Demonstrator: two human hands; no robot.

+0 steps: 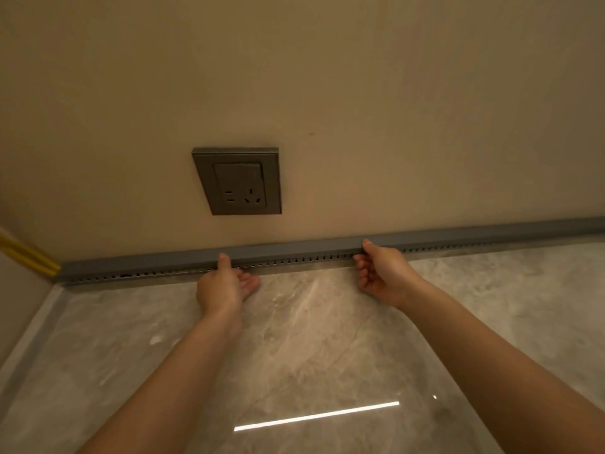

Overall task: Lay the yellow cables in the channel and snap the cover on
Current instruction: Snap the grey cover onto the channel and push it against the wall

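- Running along the foot of the wall below the socket (239,181), the grey channel (294,261) shows a row of small slots on its front.
- The cover (294,250) sits on top of the channel, directly below the socket and on past it to both sides.
- Left hand (226,285), just below the socket: its thumb (224,261) presses on the cover's top edge. The fingers are loose and half spread, palm turned to the right, holding nothing.
- Right hand (381,273), below and right of the socket: its thumb (367,245) lies over the cover's top. The fingers (360,267) curl in against the slotted front, pinching the cover.
- Yellow cables (29,255), far left of the socket: they come out of the channel's left end in the corner and run up along the side wall. Whether more cable lies under the cover cannot be told.
- The glossy marble floor (327,339), below the socket, carries a bright streak of reflected light (316,416) between the forearms.
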